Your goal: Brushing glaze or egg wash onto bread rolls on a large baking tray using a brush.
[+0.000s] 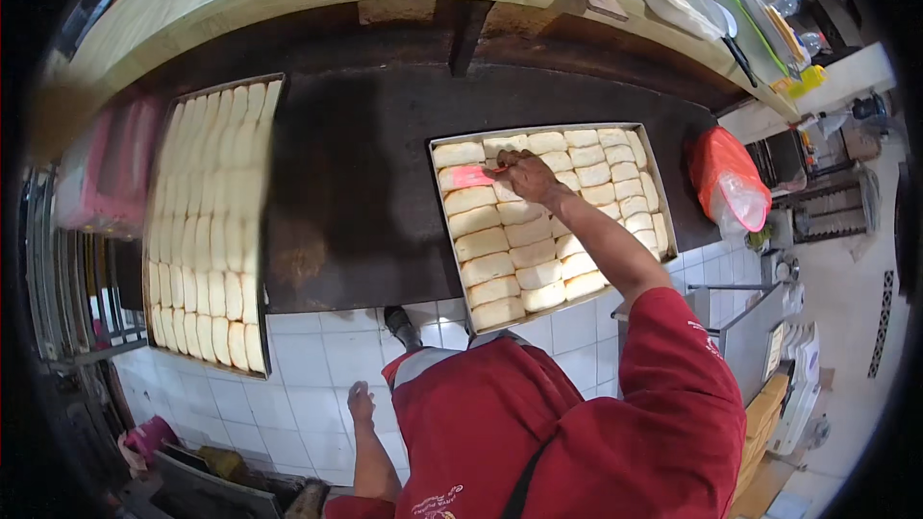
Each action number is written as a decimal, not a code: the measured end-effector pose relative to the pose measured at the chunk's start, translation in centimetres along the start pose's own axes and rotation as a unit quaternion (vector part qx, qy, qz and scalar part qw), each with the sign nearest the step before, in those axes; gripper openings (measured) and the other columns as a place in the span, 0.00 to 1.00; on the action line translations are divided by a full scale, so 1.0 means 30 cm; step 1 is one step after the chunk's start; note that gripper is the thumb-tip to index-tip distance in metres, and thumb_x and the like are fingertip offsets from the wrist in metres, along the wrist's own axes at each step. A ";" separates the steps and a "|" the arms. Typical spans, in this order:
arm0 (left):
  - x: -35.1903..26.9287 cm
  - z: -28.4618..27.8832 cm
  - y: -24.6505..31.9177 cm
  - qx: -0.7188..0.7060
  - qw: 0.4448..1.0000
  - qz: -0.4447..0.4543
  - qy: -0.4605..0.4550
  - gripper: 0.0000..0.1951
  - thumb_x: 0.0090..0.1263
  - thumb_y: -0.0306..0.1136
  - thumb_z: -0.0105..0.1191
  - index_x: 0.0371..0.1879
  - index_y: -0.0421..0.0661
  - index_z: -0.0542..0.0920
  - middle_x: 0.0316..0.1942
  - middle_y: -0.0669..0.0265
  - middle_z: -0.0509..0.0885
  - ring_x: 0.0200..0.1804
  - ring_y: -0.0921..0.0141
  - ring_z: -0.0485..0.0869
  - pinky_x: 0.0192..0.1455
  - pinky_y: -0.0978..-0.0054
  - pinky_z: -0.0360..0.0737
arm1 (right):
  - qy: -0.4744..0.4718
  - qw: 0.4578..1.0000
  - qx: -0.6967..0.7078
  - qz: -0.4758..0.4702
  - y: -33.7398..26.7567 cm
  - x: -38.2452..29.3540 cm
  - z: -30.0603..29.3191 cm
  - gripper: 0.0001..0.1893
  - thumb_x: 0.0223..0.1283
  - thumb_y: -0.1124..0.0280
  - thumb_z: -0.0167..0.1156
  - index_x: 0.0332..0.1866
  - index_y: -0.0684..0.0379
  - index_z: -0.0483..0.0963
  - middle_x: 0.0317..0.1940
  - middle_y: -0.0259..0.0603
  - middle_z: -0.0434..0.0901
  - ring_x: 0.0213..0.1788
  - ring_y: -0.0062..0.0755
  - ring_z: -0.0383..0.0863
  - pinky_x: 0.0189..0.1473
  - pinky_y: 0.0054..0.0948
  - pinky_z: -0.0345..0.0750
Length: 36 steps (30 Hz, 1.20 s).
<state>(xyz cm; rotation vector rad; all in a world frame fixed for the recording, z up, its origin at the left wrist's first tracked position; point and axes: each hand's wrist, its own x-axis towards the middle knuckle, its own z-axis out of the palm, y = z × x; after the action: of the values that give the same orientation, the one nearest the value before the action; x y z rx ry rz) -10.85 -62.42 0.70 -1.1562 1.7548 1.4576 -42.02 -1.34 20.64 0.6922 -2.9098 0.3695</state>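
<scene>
My right hand (530, 176) is over a rectangular metal baking tray (564, 308). It grips a small pink pastry tool (469, 176) whose flat end rests on the dough; whether this is a brush or a scraper cannot be made out. Close rows of pale oblong dough pieces (484, 242) fill that tray, some hidden under my forearm. Low at my side, over the tiled floor, hangs my left hand (360, 404). Its fingers are loosely curled, with nothing seen in them.
A second full baking tray (267, 303) lies at the left, its near end jutting past the dark table (339, 194). A pink plastic container (108, 166) stands beyond it. An orange plastic bag (725, 173) sits at the table's right end. A raised wooden shelf (324, 0) spans the back.
</scene>
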 end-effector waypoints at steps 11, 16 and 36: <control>-0.159 0.230 -0.224 -0.049 0.997 -0.046 0.029 0.26 0.73 0.47 0.54 0.66 0.47 0.74 0.53 0.59 0.82 0.44 0.66 0.83 0.30 0.72 0.76 | -0.037 0.989 -0.130 -0.066 -0.047 0.199 -0.065 0.15 0.66 0.57 0.53 0.38 0.51 0.86 0.42 0.41 0.86 0.40 0.46 0.84 0.46 0.39 0.76; -0.141 0.229 -0.266 -0.055 0.997 -0.046 0.011 0.26 0.72 0.45 0.55 0.65 0.45 0.74 0.51 0.59 0.83 0.41 0.67 0.83 0.26 0.74 0.75 | -0.101 0.973 -0.201 -0.059 0.032 0.185 -0.004 0.12 0.65 0.59 0.54 0.38 0.46 0.86 0.43 0.37 0.84 0.39 0.45 0.84 0.43 0.40 0.78; 0.033 0.081 -0.143 -0.029 0.999 0.008 -0.020 0.22 0.74 0.46 0.52 0.62 0.50 0.77 0.45 0.64 0.81 0.37 0.70 0.79 0.32 0.70 0.74 | -0.047 0.994 -0.013 0.098 0.067 0.093 0.037 0.13 0.64 0.66 0.48 0.37 0.54 0.81 0.38 0.43 0.86 0.35 0.51 0.85 0.40 0.43 0.79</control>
<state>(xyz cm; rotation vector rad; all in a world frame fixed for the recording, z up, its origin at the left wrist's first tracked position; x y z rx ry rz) -7.74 -60.46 -2.74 -1.1373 1.7085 1.5397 -45.50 -1.08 19.65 0.4328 -3.0762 0.3252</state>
